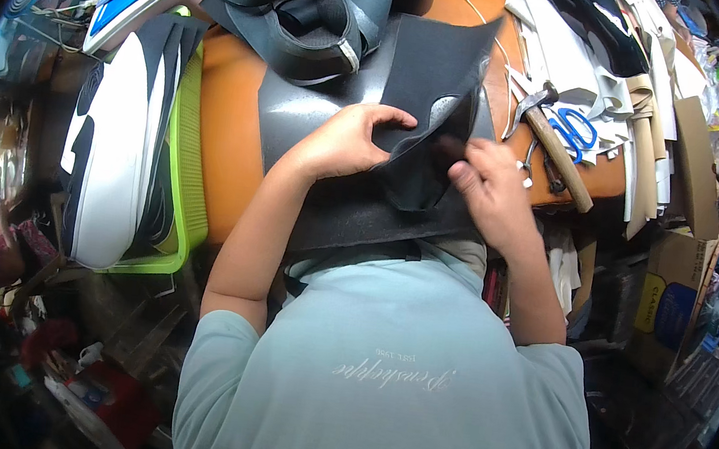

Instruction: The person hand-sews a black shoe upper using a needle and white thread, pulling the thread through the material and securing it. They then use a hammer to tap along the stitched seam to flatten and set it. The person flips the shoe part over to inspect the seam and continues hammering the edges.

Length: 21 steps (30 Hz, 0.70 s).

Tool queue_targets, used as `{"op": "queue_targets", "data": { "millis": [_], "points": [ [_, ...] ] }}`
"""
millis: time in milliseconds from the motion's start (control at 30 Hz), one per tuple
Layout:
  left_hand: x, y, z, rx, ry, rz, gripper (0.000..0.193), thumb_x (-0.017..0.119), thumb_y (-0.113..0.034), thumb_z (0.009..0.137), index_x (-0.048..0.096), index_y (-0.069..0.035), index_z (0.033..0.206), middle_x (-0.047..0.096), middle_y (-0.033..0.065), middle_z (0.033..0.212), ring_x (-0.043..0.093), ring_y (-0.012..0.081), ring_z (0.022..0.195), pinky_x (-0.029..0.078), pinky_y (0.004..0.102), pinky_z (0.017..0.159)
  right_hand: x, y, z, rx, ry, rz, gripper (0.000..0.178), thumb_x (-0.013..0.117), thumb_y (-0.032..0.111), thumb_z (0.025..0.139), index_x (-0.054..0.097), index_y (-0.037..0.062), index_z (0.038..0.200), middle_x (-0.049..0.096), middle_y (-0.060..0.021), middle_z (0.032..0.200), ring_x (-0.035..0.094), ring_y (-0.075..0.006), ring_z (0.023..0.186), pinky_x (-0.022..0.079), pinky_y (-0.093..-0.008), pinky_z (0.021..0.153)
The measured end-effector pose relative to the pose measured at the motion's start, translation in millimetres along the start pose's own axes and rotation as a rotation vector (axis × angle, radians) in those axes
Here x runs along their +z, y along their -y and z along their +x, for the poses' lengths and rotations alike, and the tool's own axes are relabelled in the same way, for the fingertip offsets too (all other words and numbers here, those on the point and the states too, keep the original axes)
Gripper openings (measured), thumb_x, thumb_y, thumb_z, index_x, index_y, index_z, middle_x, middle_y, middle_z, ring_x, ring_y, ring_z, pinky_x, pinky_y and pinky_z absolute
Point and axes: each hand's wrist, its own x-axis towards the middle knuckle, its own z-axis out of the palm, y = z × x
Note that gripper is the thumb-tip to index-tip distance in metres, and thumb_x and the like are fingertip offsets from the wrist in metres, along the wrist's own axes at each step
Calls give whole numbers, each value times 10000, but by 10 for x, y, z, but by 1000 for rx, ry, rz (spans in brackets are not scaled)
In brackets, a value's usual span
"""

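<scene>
A black sheet piece (435, 65), leather-like and cut with a curved notch, stands folded and bent over my lap. My left hand (346, 145) is closed on the left edge of its fold, thumb and fingers on either side. At the right side of the fold is my right hand (498, 191), its fingers curled and thumb pressed in. A dark blur lies beside those fingertips, so what they hold is unclear. Under the piece lies a dark grey sheet (301, 116), reaching over the front edge of the orange-brown work surface (220, 138).
Rolled black material (347, 23) sits at the back. To the left, a green basket (193, 206) carries stacked white and black cut pieces (114, 161). On the right lie a wooden-handled hammer (559, 159), blue-handled scissors (574, 134) and white sheets (557, 47). A cardboard box (670, 286) stands lower right.
</scene>
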Motion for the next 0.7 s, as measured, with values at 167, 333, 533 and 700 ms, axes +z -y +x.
{"op": "queue_targets", "data": {
  "millis": [167,333,533,700],
  "points": [
    [-72,58,-10,-58,87,-68,602,840,-178,808,666,-80,1376,646,82,1348,582,162,1233,445,342,1098,189,625,-128,-258,310,323,686,802,302,890,536,-61,1408,641,-227,1217,605,-397,1150,471,-465,1020],
    [74,74,-56,-95,-14,-59,605,841,-167,796,672,-96,1373,672,46,1183,607,141,1049,489,289,961,126,624,-145,-85,524,448,582,773,207,914,560,-45,1393,634,-210,1287,609,-373,1200,454,-458,1083],
    [156,63,-79,7,-40,11,597,806,-153,835,645,-98,1407,699,75,1205,626,132,1036,497,269,932,-320,-7,9,-11,-158,-165,407,687,140,973,648,59,1370,627,-197,1319,607,-361,1210,461,-457,1081],
    [127,14,-37,108,-12,97,619,727,-148,824,626,-79,1430,691,110,1283,643,188,1114,490,305,1014,-460,-726,142,340,-184,-583,467,686,93,949,625,91,1411,640,-178,1200,620,-368,1158,485,-485,1021]
  ]
}}
